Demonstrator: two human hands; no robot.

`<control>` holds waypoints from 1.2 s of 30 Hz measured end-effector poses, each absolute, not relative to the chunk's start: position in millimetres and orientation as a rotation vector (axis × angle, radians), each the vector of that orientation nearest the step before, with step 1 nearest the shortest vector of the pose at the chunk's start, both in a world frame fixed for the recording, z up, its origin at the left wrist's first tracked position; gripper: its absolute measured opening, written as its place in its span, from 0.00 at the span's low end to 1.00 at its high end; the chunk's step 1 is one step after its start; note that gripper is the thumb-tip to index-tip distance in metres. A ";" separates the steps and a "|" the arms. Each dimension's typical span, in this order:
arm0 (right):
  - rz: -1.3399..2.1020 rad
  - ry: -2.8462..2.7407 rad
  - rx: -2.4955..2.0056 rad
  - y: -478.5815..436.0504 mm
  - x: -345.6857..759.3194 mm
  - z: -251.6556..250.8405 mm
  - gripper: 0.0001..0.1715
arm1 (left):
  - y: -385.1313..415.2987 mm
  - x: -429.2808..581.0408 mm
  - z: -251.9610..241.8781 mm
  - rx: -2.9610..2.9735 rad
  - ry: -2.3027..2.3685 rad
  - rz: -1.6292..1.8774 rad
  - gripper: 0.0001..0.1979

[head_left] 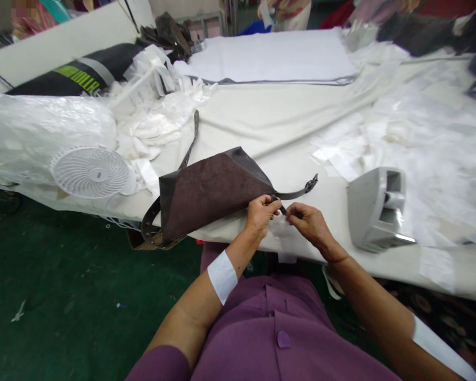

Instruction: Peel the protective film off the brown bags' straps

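A dark brown bag (214,193) with black side panels lies at the near edge of the table. One punched strap (192,140) stretches away behind it, and a buckled strap (297,193) sticks out to the right. My left hand (262,214) pinches a short dark strap end (282,209) at the bag's right corner. On the other end of that piece, the fingers of my right hand (307,222) are closed. A looped strap (150,219) hangs over the table edge at the bag's left.
To the left stands a white fan (93,172) beside plastic wrapping (43,124). A grey tape dispenser (376,209) is right of my hands, before heaped white paper (428,132). White sheets (273,55) lie stacked at the back; another person (289,10) stands beyond.
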State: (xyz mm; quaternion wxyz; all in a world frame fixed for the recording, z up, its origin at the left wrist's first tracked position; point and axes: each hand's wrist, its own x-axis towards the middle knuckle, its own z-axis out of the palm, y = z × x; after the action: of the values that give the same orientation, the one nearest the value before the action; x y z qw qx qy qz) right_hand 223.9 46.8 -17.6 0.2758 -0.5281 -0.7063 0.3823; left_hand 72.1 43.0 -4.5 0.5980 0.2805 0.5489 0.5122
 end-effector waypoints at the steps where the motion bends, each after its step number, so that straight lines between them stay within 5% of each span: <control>1: 1.012 -1.896 -1.418 47.0 223.0 -16.4 0.06 | 43.8 73.4 -4.5 0.646 1.287 1.202 0.07; 36: 0.946 -1.779 -1.587 43.9 213.0 -11.5 0.09 | 41.5 75.9 -21.7 0.940 1.366 1.365 0.05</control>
State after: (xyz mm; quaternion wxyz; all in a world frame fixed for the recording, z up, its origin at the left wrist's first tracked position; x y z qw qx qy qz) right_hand 213.0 43.9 -11.5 0.2842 -0.5933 -0.6649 0.3537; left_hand 75.9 41.5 -21.7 0.4767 0.3847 0.5592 0.5586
